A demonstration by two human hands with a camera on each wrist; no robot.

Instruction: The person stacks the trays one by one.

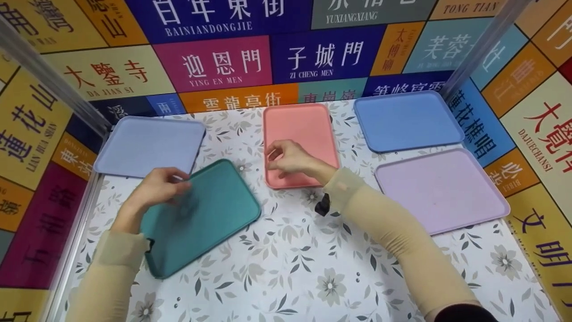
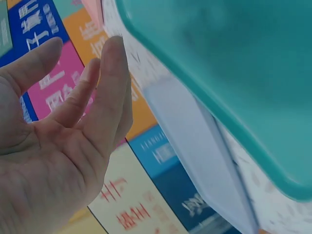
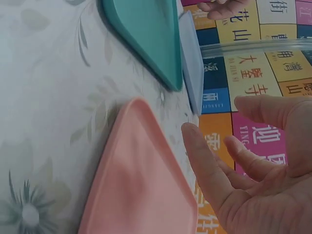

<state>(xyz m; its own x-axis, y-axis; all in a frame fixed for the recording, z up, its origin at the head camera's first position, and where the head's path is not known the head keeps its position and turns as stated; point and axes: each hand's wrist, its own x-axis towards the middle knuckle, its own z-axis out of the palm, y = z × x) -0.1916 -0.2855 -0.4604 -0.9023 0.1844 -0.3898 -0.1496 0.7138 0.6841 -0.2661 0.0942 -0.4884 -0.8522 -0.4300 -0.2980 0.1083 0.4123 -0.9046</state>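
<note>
A green tray [image 1: 210,219] lies aslant on a flower-patterned cloth [image 1: 286,268] beneath my left hand [image 1: 161,185], while a pink tray [image 1: 304,129] lies lengthwise farther back, under my right hand [image 1: 292,158]. My left hand hangs over the green tray's far left corner, the fingers loosely bent and the thumb standing apart from them; the left wrist view shows the fingertips clear of the rim. My right hand hovers above the left half of the pink tray, the thumb and index finger parted and the other fingers gently curved, also clear of the surface in the right wrist view.

Just beyond the green tray, a pale periwinkle tray [image 1: 152,143] sits toward the back left corner; my left hand covers the nearest point between the two, so I cannot tell whether they touch. To the right of the pink tray, a blue tray [image 1: 406,120] lies near the back right corner, with a lilac tray [image 1: 440,192] close in front of it.

Beige sleeves [image 1: 384,228] cover both my forearms, and a dark cuff [image 1: 464,313] shows on the right arm at the lower edge. Around the cloth rise panels [image 1: 219,62] of coloured blocks lettered in Chinese characters, among them a magenta one reading "YING EN MEN" and a navy one reading "ZI CHENG MEN".
</note>
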